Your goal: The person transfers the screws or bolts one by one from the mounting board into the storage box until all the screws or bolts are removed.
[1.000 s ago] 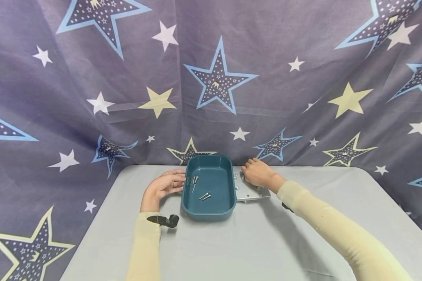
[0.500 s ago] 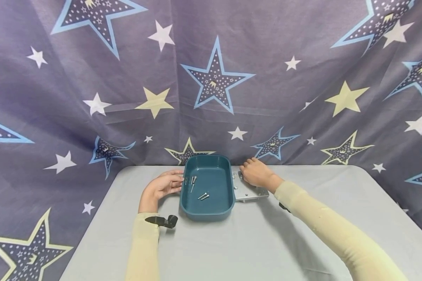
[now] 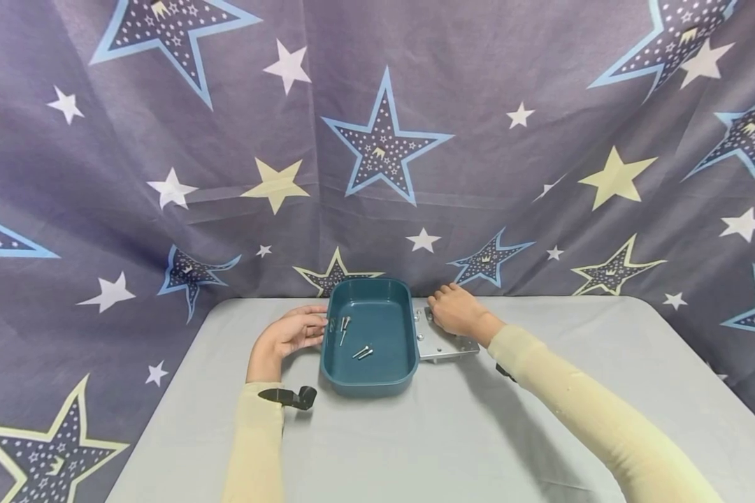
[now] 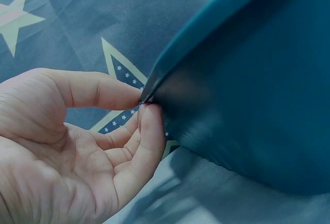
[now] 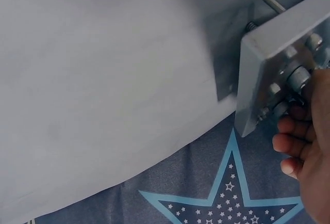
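My left hand [image 3: 292, 331] pinches the left rim of a deep teal tray [image 3: 370, 386] between thumb and fingers; the left wrist view shows this grip on the rim [image 4: 167, 61] up close. Several loose bolts [image 3: 361, 352] lie inside the tray. Right of it, a silver metal plate [image 3: 443, 342] with several bolts in it sits slightly raised. Over the plate is my right hand [image 3: 458, 311]. In the right wrist view its fingers [image 5: 291, 144] curl round a bolt [image 5: 282, 108] at the plate's face; the thumb is mostly hidden.
Everything stands near the far edge of a table with a light grey cover [image 3: 377, 454]. Behind that edge hangs a dark curtain [image 3: 377, 230] printed with stars. Below the plate, in the right wrist view, a bolt shank [image 5: 273, 3] and a spring [image 5: 251, 26] stick out.
The whole head view has shifted slightly to the left. Both hands keep their places at the tray and the plate; the loose bolts lie as before.
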